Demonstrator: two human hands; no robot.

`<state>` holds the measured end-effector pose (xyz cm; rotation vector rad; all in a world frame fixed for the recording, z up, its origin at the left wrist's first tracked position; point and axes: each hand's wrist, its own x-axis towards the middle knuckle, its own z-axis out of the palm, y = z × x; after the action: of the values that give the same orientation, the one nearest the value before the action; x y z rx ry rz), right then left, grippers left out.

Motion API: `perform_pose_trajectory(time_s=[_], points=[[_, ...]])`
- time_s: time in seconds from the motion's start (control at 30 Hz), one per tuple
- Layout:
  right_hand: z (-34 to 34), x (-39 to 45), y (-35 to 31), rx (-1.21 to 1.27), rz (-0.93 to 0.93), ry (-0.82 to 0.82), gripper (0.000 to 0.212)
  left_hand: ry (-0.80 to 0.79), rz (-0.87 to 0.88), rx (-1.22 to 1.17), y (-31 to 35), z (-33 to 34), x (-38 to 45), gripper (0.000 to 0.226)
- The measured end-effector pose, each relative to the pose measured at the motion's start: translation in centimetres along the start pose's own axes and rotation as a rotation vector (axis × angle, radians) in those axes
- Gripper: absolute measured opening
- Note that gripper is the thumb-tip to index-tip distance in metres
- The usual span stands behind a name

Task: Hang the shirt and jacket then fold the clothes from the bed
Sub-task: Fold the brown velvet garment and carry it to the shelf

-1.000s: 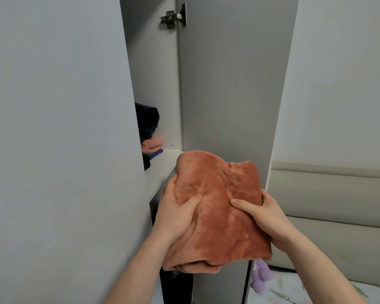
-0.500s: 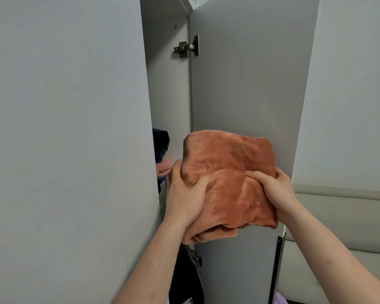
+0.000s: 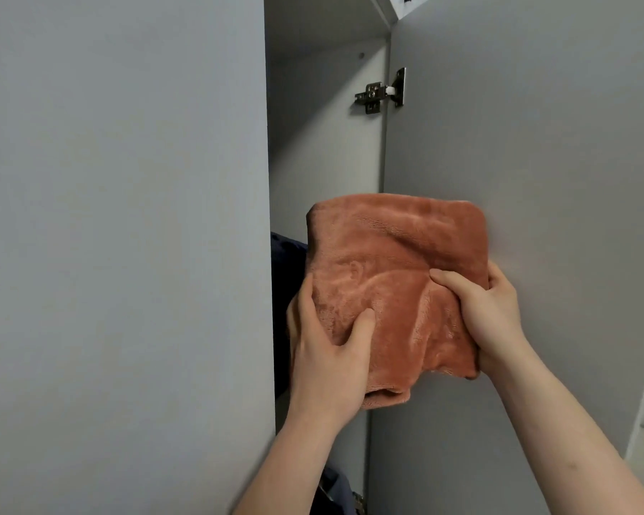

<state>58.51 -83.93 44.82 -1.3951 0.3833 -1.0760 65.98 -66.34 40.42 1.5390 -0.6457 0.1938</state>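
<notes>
head view: both hands grip plush, rust-orange folded garment [image 3: 395, 276], rounded corners.

It was a home bedroom: a tall grey wardrobe [image 3: 119, 217] stood open on its hinge [image 3: 382, 91], with dark folded clothes [image 3: 289, 262] stacked inside.

I have both forearms raised and extended forward, bare to the frame edge, converging toward centre. My left hand [image 3: 326, 360] grips the lower left side of the folded garment [image 3: 395, 288]: thumb pressed across its front face, fingers wrapped behind its edge. My right hand [image 3: 487, 314] grips the right side: thumb on the front face, fingers curled round the far edge. Both wrists are bent slightly upward.
</notes>
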Motion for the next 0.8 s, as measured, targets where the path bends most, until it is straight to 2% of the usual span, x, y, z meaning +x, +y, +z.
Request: perform_pose_trajectory(time_s=[0.17,0.4,0.63,0.7,0.8], points=[[3.5,5.7,0.5,0.090,-0.023,-0.155,0.042,0.183,0.030,0.049,-0.4,1.2,3.5,0.082],[9.0,12.2,0.3,0.266,0.038,-0.327,0.042,0.429,0.122,0.165,0.2,2.2,7.3,0.084],[14.2,16.4,-0.8,0.388,0.147,-0.525,0.042,0.608,0.081,0.224,0.9,2.1,9.9,0.091],[16.2,18.1,-1.3,0.367,0.215,-0.609,0.051,0.650,0.070,0.205,1.2,2.4,10.9,0.088],[19.2,21.5,-1.2,0.319,0.325,-0.736,0.078,0.712,0.033,0.159,1.6,2.8,12.7,0.084]])
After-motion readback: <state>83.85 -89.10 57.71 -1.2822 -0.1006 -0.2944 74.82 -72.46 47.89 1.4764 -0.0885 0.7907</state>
